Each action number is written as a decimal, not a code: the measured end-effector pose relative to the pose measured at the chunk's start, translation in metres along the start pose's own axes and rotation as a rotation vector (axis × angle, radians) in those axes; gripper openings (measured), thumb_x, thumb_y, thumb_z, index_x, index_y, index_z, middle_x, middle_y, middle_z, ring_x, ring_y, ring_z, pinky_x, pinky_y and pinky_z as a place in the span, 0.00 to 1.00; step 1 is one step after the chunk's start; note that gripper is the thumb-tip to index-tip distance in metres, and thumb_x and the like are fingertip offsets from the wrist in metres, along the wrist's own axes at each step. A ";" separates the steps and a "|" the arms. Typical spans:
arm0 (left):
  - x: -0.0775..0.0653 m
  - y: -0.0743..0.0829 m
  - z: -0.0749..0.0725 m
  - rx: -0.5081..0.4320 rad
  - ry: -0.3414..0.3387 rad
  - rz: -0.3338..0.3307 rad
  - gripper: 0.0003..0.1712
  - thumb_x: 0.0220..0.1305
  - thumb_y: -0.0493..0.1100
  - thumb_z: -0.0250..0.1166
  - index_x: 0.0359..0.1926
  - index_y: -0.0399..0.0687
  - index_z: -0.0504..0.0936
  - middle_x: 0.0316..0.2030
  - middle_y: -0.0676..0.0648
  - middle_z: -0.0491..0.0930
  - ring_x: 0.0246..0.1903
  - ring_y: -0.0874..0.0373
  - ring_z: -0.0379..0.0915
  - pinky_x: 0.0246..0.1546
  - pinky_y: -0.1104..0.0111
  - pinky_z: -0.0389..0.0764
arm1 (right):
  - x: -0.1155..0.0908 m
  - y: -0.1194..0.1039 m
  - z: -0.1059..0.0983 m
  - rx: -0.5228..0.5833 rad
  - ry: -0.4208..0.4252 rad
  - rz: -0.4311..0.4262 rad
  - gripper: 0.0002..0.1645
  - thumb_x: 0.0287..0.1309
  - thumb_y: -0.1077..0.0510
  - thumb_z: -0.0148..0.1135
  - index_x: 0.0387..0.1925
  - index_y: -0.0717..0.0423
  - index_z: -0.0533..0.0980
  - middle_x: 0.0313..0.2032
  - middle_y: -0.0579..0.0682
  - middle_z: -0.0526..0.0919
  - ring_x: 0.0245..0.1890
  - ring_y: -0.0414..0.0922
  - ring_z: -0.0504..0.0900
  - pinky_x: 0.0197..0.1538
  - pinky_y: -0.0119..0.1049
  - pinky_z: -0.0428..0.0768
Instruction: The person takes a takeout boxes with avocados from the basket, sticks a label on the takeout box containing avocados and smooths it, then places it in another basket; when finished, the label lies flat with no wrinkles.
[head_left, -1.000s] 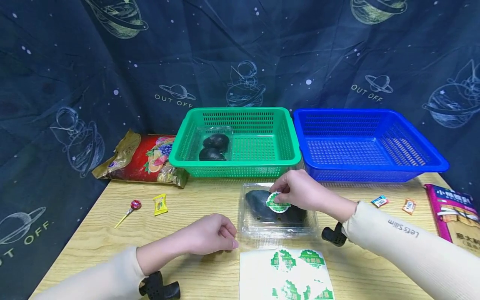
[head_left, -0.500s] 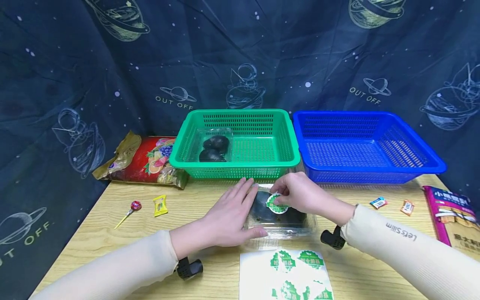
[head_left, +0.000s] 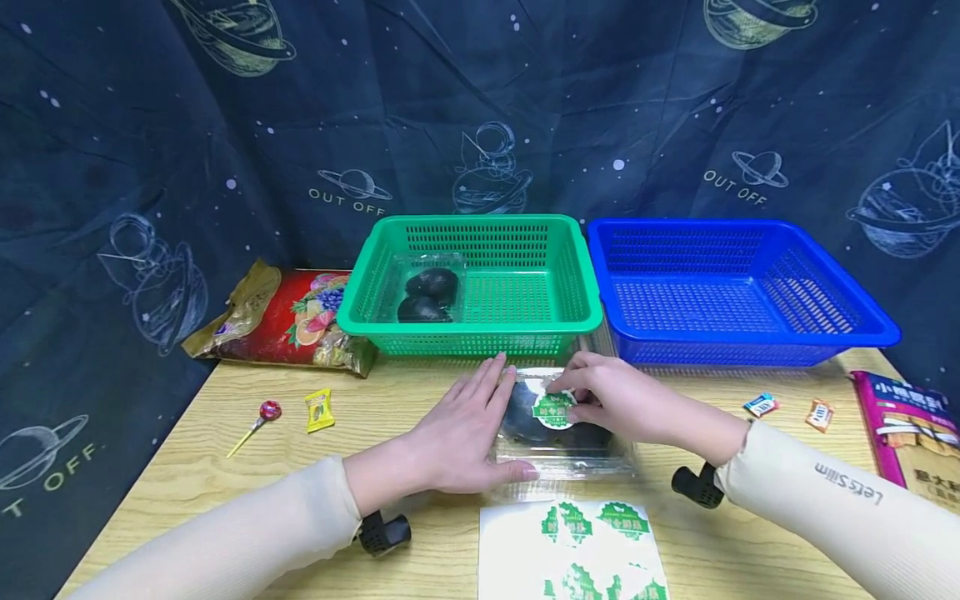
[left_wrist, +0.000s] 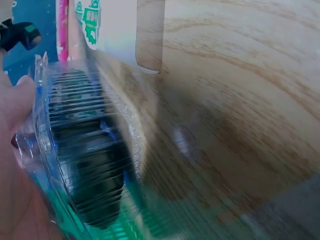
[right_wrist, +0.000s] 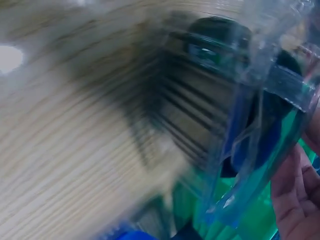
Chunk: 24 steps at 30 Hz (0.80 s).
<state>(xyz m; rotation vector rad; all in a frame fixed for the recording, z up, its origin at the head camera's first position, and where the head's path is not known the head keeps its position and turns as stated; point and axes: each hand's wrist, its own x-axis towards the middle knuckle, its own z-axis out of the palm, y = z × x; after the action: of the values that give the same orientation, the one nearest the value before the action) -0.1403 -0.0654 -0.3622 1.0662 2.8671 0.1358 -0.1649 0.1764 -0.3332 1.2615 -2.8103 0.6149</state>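
Note:
A clear plastic clamshell box lies on the table in the head view, with dark, avocado-like items inside. My left hand rests along its left side, fingers straight and thumb out over the front edge. On the lid is a round green and white sticker. My right hand has its curled index finger and thumb at the sticker's upper and right edges. Below the box lies a white sheet of green stickers. Both wrist views show the box's ribbed wall, partly blurred.
Behind stand a green basket, holding another clear box of dark items, and a blue basket. A red bag, lollipop and yellow sweet lie left. Small sweets and a purple packet lie right.
My left hand has come from beside the box to lie flat along its left side. My right hand has shifted slightly right, uncovering more of the sticker, which stays at nearly the same spot.

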 end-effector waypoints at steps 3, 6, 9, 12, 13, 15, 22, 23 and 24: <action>0.000 0.000 0.000 -0.009 -0.005 -0.003 0.66 0.54 0.81 0.45 0.74 0.36 0.40 0.74 0.37 0.30 0.73 0.44 0.32 0.68 0.49 0.51 | -0.007 0.001 0.002 -0.139 0.015 -0.085 0.20 0.51 0.63 0.70 0.48 0.57 0.81 0.46 0.52 0.80 0.41 0.46 0.79 0.43 0.37 0.79; 0.000 0.000 0.000 -0.017 -0.009 -0.010 0.65 0.54 0.81 0.46 0.74 0.36 0.40 0.74 0.37 0.30 0.73 0.44 0.32 0.68 0.49 0.51 | -0.016 0.000 0.007 -0.313 0.031 -0.177 0.21 0.57 0.60 0.65 0.52 0.60 0.79 0.54 0.55 0.78 0.50 0.52 0.77 0.51 0.44 0.77; 0.000 0.001 0.001 -0.028 -0.012 -0.014 0.66 0.54 0.81 0.47 0.74 0.36 0.40 0.74 0.37 0.30 0.73 0.45 0.31 0.68 0.49 0.52 | -0.024 -0.006 0.012 -0.421 0.012 -0.214 0.25 0.64 0.53 0.58 0.57 0.64 0.74 0.59 0.58 0.75 0.58 0.55 0.73 0.59 0.48 0.72; 0.000 0.001 0.001 -0.025 -0.011 -0.011 0.66 0.54 0.81 0.46 0.74 0.36 0.40 0.74 0.37 0.31 0.73 0.44 0.31 0.67 0.49 0.52 | -0.029 -0.015 0.016 -0.431 -0.029 -0.208 0.30 0.68 0.47 0.51 0.61 0.66 0.71 0.62 0.60 0.71 0.64 0.55 0.68 0.63 0.50 0.67; 0.000 0.001 0.001 -0.025 -0.010 -0.009 0.66 0.54 0.81 0.45 0.74 0.36 0.40 0.74 0.37 0.31 0.73 0.44 0.32 0.67 0.49 0.52 | -0.030 -0.019 0.016 -0.418 -0.042 -0.206 0.32 0.69 0.45 0.49 0.61 0.66 0.70 0.62 0.61 0.71 0.64 0.55 0.68 0.64 0.49 0.67; 0.000 0.000 0.001 -0.024 -0.010 -0.006 0.66 0.54 0.81 0.45 0.74 0.36 0.39 0.74 0.37 0.31 0.73 0.44 0.32 0.67 0.49 0.53 | -0.029 -0.026 0.018 -0.371 -0.072 -0.199 0.34 0.71 0.42 0.44 0.63 0.65 0.68 0.64 0.61 0.69 0.65 0.55 0.66 0.64 0.48 0.66; 0.000 -0.001 0.001 -0.036 -0.018 0.003 0.65 0.55 0.79 0.48 0.74 0.35 0.39 0.74 0.37 0.31 0.73 0.43 0.32 0.68 0.50 0.52 | -0.021 -0.042 0.027 -0.249 -0.172 -0.140 0.42 0.71 0.36 0.34 0.70 0.65 0.57 0.70 0.59 0.57 0.71 0.52 0.54 0.68 0.47 0.60; 0.000 -0.001 0.001 -0.036 -0.021 0.004 0.65 0.55 0.79 0.48 0.74 0.35 0.39 0.74 0.37 0.31 0.73 0.43 0.31 0.68 0.50 0.52 | -0.021 -0.042 0.028 -0.247 -0.179 -0.130 0.43 0.71 0.35 0.34 0.70 0.65 0.56 0.71 0.59 0.55 0.71 0.52 0.53 0.69 0.46 0.59; 0.001 -0.001 0.001 -0.031 -0.022 0.006 0.64 0.56 0.79 0.48 0.74 0.35 0.39 0.74 0.36 0.31 0.73 0.43 0.32 0.68 0.50 0.52 | -0.020 -0.042 0.029 -0.241 -0.183 -0.121 0.44 0.70 0.35 0.33 0.71 0.65 0.55 0.71 0.60 0.54 0.72 0.52 0.52 0.69 0.46 0.58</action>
<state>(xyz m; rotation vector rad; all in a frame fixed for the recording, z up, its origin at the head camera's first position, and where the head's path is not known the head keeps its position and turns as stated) -0.1414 -0.0659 -0.3630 1.0635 2.8333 0.1670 -0.1167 0.1555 -0.3488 1.4905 -2.8093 0.1572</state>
